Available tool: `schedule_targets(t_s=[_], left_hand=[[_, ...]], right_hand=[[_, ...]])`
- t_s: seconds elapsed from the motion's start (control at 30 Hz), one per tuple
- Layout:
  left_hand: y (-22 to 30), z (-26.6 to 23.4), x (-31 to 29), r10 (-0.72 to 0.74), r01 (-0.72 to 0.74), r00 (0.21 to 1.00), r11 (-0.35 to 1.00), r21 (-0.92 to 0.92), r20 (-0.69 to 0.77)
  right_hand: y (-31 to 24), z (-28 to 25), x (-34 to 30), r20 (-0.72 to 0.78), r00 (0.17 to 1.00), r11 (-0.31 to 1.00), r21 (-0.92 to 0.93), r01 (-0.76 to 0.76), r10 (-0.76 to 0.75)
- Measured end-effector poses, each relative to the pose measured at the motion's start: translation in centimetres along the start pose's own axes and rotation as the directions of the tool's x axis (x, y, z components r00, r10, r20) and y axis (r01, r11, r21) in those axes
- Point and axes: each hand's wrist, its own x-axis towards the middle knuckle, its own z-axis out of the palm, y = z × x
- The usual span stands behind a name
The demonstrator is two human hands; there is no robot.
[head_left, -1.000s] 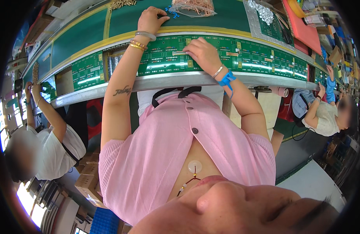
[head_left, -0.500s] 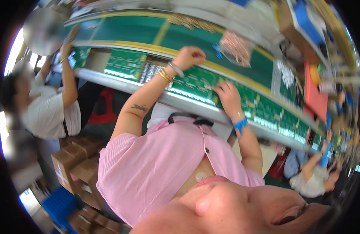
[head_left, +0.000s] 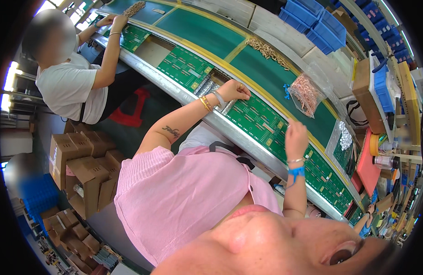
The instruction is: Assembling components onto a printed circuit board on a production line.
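Observation:
A green circuit board [head_left: 255, 120] with small parts on it lies in the metal rail line before me. My left hand [head_left: 235, 90], wearing a grey band and gold bangles at the wrist, is over the board's far left corner. Its fingertips are pinched together; anything between them is too small to make out. Beyond the board's right end is my right hand [head_left: 296, 140], with a blue strap around the wrist. Its fingers are bent and drawn together, and what they may hold is hidden.
Behind the rail runs a green belt [head_left: 200, 32] with a pile of small tan parts [head_left: 269, 52] and a clear bag of copper-coloured pieces [head_left: 308, 94]. More circuit boards [head_left: 186, 66] line the rail. A co-worker [head_left: 74, 78] is at the left; blue bins [head_left: 314, 25] stand behind.
The view has turned, shifting the scene. My left hand has come from over the belt's edge to the board's far left corner. My right hand has left the board's surface and moved right.

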Motion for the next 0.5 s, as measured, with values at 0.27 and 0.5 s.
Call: schedule_targets(t_s=[0.27, 0.5], left_hand=[[0.8, 1.5, -1.1, 0.037, -0.037, 0.999, 0.999, -0.014, -0.005], [0.0, 1.9, -0.9, 0.149, -0.136, 0.986, 0.979, 0.155, -0.079]], right_hand=[[5.1, 3.5, 7.8, -0.163, 0.909, 0.880, -0.233, -0.413, 0.383], [4.6, 2.9, 7.8, -0.161, 0.897, 0.892, -0.130, -0.433, 0.412]])
